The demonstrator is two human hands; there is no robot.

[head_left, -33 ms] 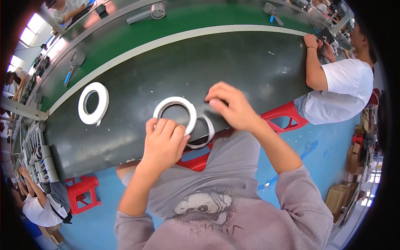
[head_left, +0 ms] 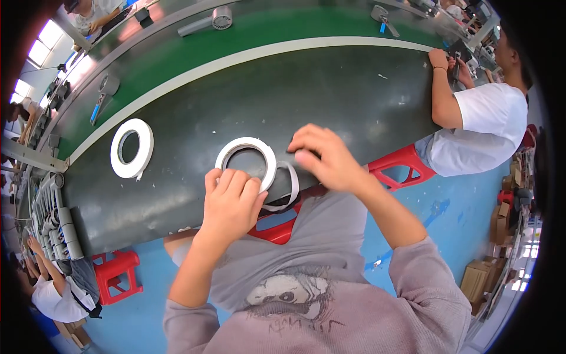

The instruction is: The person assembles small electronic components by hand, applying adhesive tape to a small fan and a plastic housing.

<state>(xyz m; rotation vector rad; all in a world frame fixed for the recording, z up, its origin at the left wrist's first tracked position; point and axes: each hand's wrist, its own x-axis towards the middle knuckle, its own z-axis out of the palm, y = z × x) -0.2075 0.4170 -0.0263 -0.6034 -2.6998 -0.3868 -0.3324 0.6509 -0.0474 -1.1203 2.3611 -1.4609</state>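
Observation:
My left hand [head_left: 231,197] grips the near side of a roll of white tape [head_left: 270,165], its fingers over the rim. The roll lies at the near edge of the dark work surface. From it a loose strip of tape [head_left: 295,189] hangs in a loop, curving down past the edge and back up under my right hand [head_left: 327,159]. That hand hovers right of the roll, fingers curled and thumb close to the index fingertip. Whatever is between those fingertips is too small to make out. Farther left lies a second roll of white tape [head_left: 147,147], untouched.
A dark work surface [head_left: 348,88] spreads before me, with a green strip [head_left: 283,26] beyond its pale border. Grey fan-like devices [head_left: 222,19] stand there. A person in a white shirt [head_left: 489,121] sits at the right on a red stool [head_left: 401,168]. Another red stool [head_left: 118,271] stands left.
My right hand has come slightly nearer and to the left. The tape loop has shifted left with it, and the gripped roll has moved very slightly left.

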